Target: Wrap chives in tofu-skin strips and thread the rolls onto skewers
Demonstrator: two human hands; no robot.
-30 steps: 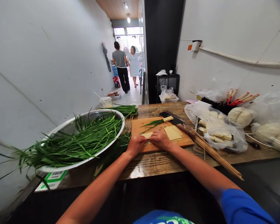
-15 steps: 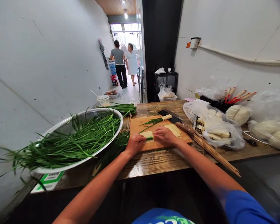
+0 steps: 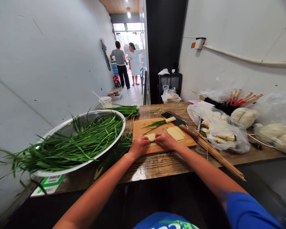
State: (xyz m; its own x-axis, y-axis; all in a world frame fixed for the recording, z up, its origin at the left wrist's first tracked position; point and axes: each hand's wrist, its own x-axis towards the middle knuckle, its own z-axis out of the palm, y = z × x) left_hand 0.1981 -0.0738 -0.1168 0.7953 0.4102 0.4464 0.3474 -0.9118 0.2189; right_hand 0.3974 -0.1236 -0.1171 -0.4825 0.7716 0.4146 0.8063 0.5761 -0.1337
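On the wooden cutting board [image 3: 138,127], my left hand [image 3: 138,145] and my right hand [image 3: 166,140] face each other across a pale yellow tofu sheet [image 3: 150,136]. The fingers of both hands are closed at the two ends of its near edge, around a small bundle of green chives [image 3: 152,141]. Only a short stretch of green shows between the hands. More tofu sheets [image 3: 175,133] lie stacked just right of my right hand. Beyond the hands rests another chive bundle wrapped in a tofu sheet [image 3: 170,120].
A large metal basin [image 3: 123,125] heaped with chives stands left. A cleaver [image 3: 187,129] lies across the board's right edge beside bamboo skewers [image 3: 220,156]. Plastic bags [image 3: 239,140] of pale food fill the right side. Two people [image 3: 121,63] stand near the far doorway.
The near edge of the tofu sheet has been turned over the chives, so less green and less sheet show. My hands have drawn slightly closer together.
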